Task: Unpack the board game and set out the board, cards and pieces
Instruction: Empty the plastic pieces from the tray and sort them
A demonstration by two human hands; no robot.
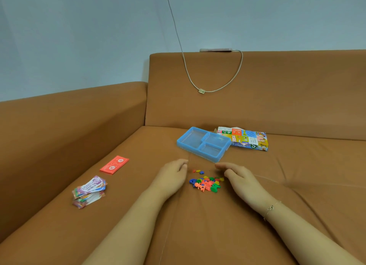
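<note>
A small heap of coloured plastic game pieces (206,183) lies on the brown sofa seat between my hands. My left hand (172,176) rests on the seat just left of the heap, fingers relaxed and holding nothing. My right hand (237,175) lies just right of it, fingers stretched toward the pieces, also holding nothing. Behind the heap sits an empty blue plastic tray (204,143) with three compartments. The colourful game box (245,138) lies behind the tray, to its right. A red card stack (114,164) and a fanned pile of play money (89,191) lie at the left.
The sofa's armrest (69,114) rises at the left and its backrest (257,90) behind. A phone (215,50) lies on top of the backrest, with a white cable (202,90) hanging down in front of it.
</note>
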